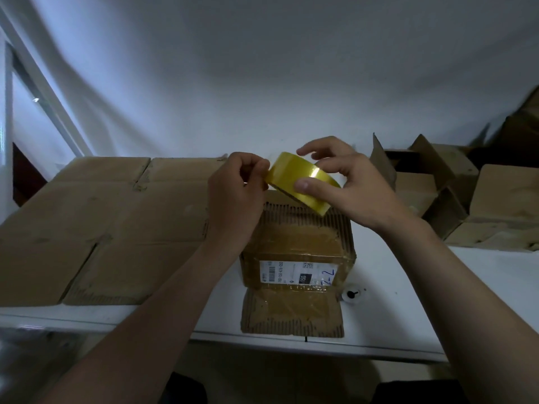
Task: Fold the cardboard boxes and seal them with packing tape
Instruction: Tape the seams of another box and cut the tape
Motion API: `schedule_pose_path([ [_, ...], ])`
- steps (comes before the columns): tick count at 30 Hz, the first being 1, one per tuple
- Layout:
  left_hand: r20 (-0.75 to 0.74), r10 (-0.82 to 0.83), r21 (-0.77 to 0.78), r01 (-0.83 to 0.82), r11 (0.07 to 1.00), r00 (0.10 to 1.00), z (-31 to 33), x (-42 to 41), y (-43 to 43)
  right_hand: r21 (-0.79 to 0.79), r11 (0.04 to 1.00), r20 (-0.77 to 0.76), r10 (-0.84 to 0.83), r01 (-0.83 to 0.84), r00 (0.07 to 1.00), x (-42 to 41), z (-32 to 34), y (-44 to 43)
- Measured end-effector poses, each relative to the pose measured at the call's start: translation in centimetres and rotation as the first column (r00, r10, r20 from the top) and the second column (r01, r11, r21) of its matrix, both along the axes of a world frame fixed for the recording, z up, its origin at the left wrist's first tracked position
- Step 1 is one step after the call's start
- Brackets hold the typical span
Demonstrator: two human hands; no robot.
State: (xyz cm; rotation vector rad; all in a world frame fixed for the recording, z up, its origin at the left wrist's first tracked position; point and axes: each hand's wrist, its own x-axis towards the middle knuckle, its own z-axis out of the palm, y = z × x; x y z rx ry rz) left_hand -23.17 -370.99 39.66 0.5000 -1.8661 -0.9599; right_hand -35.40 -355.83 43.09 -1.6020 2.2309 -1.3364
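Observation:
A small cardboard box [297, 246] with a white printed label stands on the white table [466, 290], one flap lying flat toward me. Above its far edge I hold a yellow roll of packing tape [291, 177]. My right hand [350, 185] grips the roll, thumb across its outer face and fingers behind it. My left hand [236, 193] pinches the roll's left edge between thumb and fingertips, where the tape's loose end seems to be. Both hands hover above the box without touching it.
Large flattened cardboard sheets [110, 228] cover the table's left half. Several opened boxes [455, 193] with raised flaps crowd the right back corner. A small round black-and-white object [352, 294] lies just right of the box. A white wall rises behind.

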Motion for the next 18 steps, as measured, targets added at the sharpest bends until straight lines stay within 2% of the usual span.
schedule_pose_path([
  [4,0.083,-0.048,0.15,0.035,0.988,0.995,0.2,-0.2,-1.1,0.016,1.0,0.095,0.004,-0.005,0.995,-0.2,0.1,0.5],
  [8,0.176,-0.154,0.298,0.097,0.95,0.972,1.2,0.3,-2.3,-0.056,0.992,0.165,0.119,-0.111,0.979,-0.1,0.6,0.6],
  [13,0.248,-0.228,0.426,0.106,0.899,0.942,2.0,1.2,-3.4,-0.056,0.988,-0.113,0.138,-0.145,0.984,-0.2,0.9,0.4],
  [15,0.268,-0.249,0.459,0.104,0.882,0.931,2.1,1.5,-3.6,-0.082,0.986,-0.125,0.134,-0.145,0.983,-0.6,0.8,0.4],
  [18,0.306,-0.303,0.511,0.112,0.852,0.903,2.3,1.8,-3.4,-0.04,0.988,-0.14,0.144,-0.151,0.98,-0.9,0.5,0.9],
])
